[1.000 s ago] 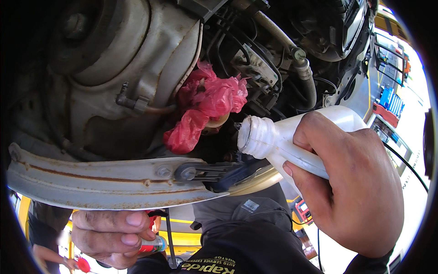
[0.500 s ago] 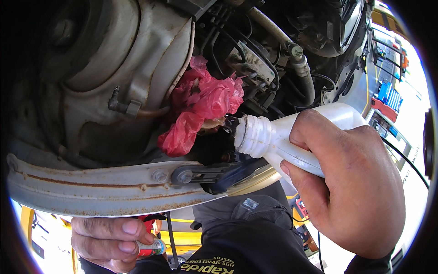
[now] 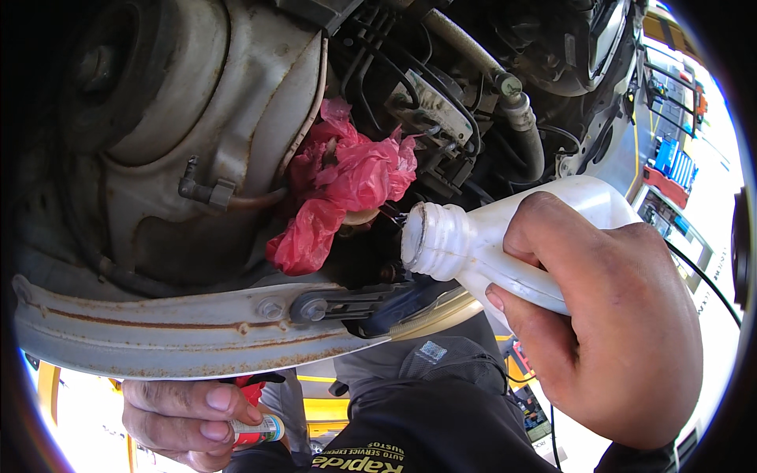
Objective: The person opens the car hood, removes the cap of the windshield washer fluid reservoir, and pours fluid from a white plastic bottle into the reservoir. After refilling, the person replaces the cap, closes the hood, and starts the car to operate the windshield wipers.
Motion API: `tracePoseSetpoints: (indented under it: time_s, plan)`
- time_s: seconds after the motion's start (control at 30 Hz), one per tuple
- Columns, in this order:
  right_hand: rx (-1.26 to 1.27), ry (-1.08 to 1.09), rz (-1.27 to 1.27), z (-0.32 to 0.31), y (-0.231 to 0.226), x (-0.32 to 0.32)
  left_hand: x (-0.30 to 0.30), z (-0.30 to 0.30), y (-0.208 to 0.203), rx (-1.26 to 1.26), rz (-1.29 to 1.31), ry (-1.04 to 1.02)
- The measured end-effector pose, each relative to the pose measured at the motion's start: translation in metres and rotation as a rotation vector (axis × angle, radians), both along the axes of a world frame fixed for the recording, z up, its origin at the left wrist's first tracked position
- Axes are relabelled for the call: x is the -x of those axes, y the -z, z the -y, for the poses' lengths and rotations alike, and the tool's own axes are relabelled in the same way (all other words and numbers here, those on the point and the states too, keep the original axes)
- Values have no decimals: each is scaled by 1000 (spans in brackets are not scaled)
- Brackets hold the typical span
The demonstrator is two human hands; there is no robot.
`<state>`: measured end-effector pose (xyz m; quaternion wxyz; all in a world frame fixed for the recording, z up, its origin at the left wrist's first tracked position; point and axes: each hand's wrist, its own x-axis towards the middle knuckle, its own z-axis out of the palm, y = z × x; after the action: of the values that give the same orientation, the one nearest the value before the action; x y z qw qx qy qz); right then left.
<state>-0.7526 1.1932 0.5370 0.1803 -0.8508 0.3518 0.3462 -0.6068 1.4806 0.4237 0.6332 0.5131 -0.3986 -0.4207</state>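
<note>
My right hand (image 3: 623, 315) is closed round a white plastic bottle (image 3: 505, 252), tilted with its uncapped, threaded mouth pointing left. A thin dark, glossy streak (image 3: 393, 214) shows at the mouth, seemingly liquid. Just left of it, crumpled pink plastic film (image 3: 355, 173) is bunched over a pale round rim (image 3: 361, 217) in the engine bay; what lies beneath is mostly hidden. Below the rusty fender edge, my left hand (image 3: 185, 414) grips a small cylindrical container (image 3: 260, 430) with a red label and a pale blue-edged end.
The grey metal fender edge (image 3: 181, 331) runs across between my hands. A strut tower (image 3: 165, 94) rises at the left. Hoses and a metal block (image 3: 434, 110) sit behind the film. A thin black cable (image 3: 702, 276) hangs at the right.
The dark streak at the bottle mouth has become thinner. The engine bay and pink film have shifted slightly left in view. Both hands keep their hold.
</note>
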Motion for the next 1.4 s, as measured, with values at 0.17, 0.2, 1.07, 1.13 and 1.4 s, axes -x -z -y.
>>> tracePoseSetpoints:
  time_s: [0.17,0.2,1.07,1.13,1.4]
  plan:
    - [-71,35,-5,10,2,6,2,-4,0,7,-23,-19]
    - [-101,56,-13,12,2,8,3,-4,-1,3,-30,-20]
    - [-161,50,-23,22,-4,12,-8,-3,-3,8,-44,64]
    - [-163,45,-21,23,-4,14,-5,-4,-3,6,-29,36]
    - [-115,159,88,27,-19,35,-5,-4,-6,-29,7,-6]
